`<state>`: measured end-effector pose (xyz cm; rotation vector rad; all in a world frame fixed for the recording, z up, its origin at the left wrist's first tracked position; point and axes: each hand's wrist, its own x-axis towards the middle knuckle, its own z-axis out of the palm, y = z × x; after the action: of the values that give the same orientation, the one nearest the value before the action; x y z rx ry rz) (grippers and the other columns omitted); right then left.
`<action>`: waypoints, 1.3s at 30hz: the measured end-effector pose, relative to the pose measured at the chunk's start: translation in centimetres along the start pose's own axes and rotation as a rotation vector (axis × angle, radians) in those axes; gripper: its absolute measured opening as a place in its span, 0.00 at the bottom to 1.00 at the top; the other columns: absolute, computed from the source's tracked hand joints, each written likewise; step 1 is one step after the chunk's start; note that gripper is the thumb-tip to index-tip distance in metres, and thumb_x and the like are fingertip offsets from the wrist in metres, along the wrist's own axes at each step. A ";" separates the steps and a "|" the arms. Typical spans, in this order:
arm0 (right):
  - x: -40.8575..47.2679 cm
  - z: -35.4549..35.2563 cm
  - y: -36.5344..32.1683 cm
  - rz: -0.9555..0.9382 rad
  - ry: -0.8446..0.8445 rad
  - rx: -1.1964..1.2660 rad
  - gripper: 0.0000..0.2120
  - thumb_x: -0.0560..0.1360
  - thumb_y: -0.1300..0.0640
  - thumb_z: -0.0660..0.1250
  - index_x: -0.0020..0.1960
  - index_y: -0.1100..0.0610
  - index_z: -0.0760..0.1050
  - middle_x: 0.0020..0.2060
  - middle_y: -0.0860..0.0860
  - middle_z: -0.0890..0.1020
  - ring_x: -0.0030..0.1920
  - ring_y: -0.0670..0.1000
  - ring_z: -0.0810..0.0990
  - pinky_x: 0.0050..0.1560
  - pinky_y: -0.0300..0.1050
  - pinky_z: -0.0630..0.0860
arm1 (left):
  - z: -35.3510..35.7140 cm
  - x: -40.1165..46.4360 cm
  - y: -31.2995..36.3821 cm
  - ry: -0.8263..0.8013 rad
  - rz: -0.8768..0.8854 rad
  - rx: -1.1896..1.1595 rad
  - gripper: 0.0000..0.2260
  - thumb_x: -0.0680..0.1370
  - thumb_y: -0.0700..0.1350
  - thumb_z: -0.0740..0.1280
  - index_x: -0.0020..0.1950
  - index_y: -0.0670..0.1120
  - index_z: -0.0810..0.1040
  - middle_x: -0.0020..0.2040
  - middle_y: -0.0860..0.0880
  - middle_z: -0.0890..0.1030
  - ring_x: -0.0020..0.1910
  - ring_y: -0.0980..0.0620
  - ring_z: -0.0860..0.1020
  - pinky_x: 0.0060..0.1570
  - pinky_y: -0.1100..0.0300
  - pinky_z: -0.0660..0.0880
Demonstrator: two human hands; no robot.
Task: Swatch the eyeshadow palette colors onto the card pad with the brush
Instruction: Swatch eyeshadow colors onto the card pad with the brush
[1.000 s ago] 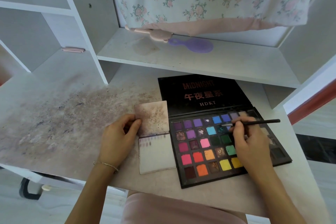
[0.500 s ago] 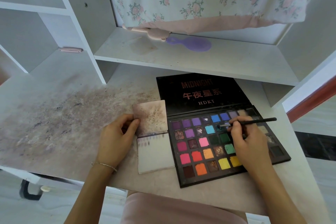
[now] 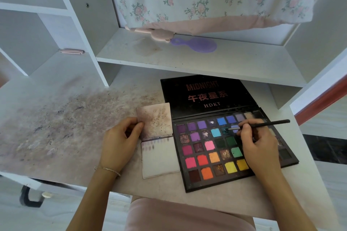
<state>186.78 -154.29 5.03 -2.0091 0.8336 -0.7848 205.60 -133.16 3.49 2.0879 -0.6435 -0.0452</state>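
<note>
Palette (image 3: 216, 157) lies open on the surface (image 3: 56, 127), pad (image 3: 159, 154) touching its left edge. Right hand (image 3: 257, 146) pinches the brush (image 3: 262, 124), tip on a teal pan. Left hand (image 3: 120, 137) pinches the pad's raised cover.

Tabletop (image 3: 56, 137): carries the palette and the card pad, side by side and touching.
Palette (image 3: 214, 157): right of the card pad, lid lying open behind the pans.
Card pad (image 3: 161, 157): left of the palette, its cover flipped back behind the page.
Left hand (image 3: 120, 140): at the left edge of the card pad cover.
Right hand (image 3: 257, 148): over the right part of the palette.
Brush (image 3: 266, 124): in the right hand, tip on a pan in the second row from the back.
Shelf (image 3: 187, 60): behind and above the palette.
Hairbrush (image 3: 197, 45): on the shelf.
</note>
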 end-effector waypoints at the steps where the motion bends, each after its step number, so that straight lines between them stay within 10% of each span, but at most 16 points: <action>1: 0.0 0.0 -0.1 0.004 0.004 0.016 0.10 0.77 0.61 0.58 0.43 0.46 0.69 0.37 0.44 0.77 0.39 0.36 0.77 0.31 0.27 0.72 | 0.0 0.0 0.0 0.000 0.002 0.004 0.04 0.75 0.41 0.66 0.45 0.48 0.80 0.35 0.58 0.79 0.35 0.60 0.77 0.36 0.77 0.68; 13: -2.4 4.4 -3.8 -0.027 -0.235 0.212 0.11 0.75 0.60 0.59 0.39 0.46 0.72 0.32 0.57 0.78 0.33 0.57 0.76 0.32 0.49 0.74 | -0.1 0.0 0.1 -0.017 -0.003 0.014 0.04 0.75 0.41 0.66 0.46 0.48 0.80 0.36 0.55 0.80 0.36 0.62 0.77 0.35 0.78 0.67; 39: -2.9 9.0 -5.3 -0.096 -0.503 0.068 0.08 0.74 0.56 0.61 0.41 0.43 0.69 0.39 0.46 0.78 0.41 0.43 0.77 0.40 0.36 0.76 | -0.3 -0.1 0.3 -0.018 0.018 0.010 0.05 0.75 0.41 0.66 0.47 0.48 0.81 0.35 0.60 0.77 0.35 0.63 0.77 0.35 0.75 0.69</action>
<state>193.38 -145.68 4.53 -2.0668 0.4154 -0.3233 205.44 -133.06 3.89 2.0934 -0.6753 -0.0506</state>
